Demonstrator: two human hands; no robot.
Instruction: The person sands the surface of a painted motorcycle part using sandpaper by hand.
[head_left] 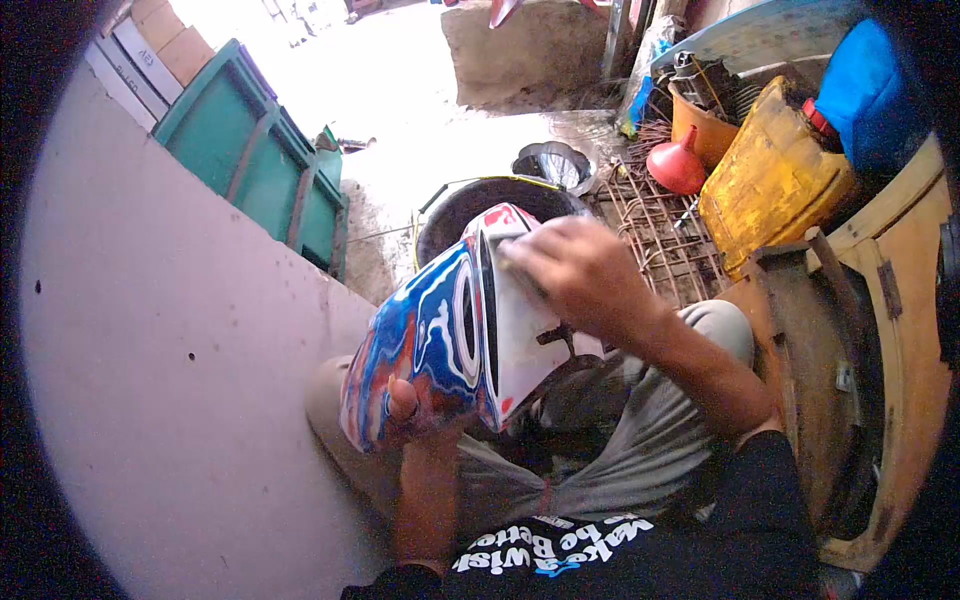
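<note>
A curved motorcycle body panel [425,320] is held tilted above my lap. Its left face has swirling patches of blue, white and reddish-brown; the other face is mostly white with worn dark and red spots, and a dark edge runs between them. My left hand [405,405] grips the panel's lower left part, thumb on the outer face, the other fingers hidden behind it. Bent over the upper white face, my right hand [575,265] has its fingers pressed together against the surface. They are slightly blurred, and whatever lies under them cannot be made out.
Beyond the panel stands a black tub [460,215], with a dark basin [553,165] behind it. To the right are a red funnel [678,165], yellow jerrycan [775,180], rusty metal grid [660,235] and wooden frame [900,290]. A pale wall [180,330] borders my left side.
</note>
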